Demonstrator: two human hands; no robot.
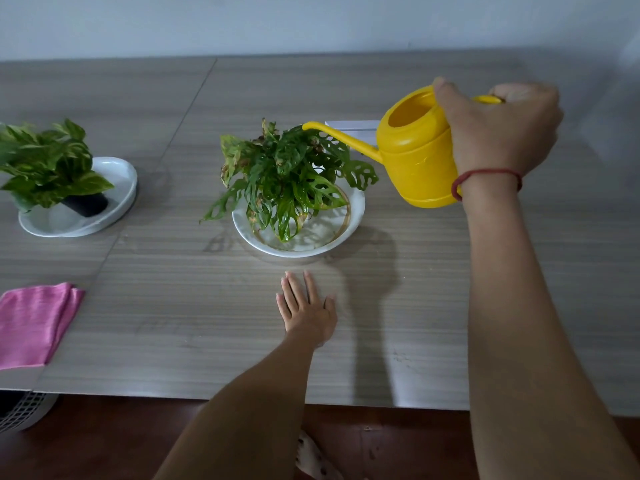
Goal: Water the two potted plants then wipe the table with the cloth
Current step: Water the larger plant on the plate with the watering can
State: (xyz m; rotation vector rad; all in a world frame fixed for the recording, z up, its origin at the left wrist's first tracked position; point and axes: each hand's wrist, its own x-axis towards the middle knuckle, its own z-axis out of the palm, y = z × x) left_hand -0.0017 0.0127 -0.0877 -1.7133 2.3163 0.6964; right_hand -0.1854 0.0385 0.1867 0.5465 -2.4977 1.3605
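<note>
My right hand grips the handle of a yellow watering can, held in the air right of the middle plant. The can's spout tip reaches over the top of the leaves. This plant stands in a white dish with brownish water marks. A second plant in a dark pot sits in another white dish at the far left. A folded pink cloth lies at the table's left front. My left hand rests flat on the table, fingers apart, just in front of the middle dish.
The grey wood-grain table runs to a pale wall at the back. A small white object lies behind the spout. Below the table's front edge are a dark red floor and a white mesh basket at the left.
</note>
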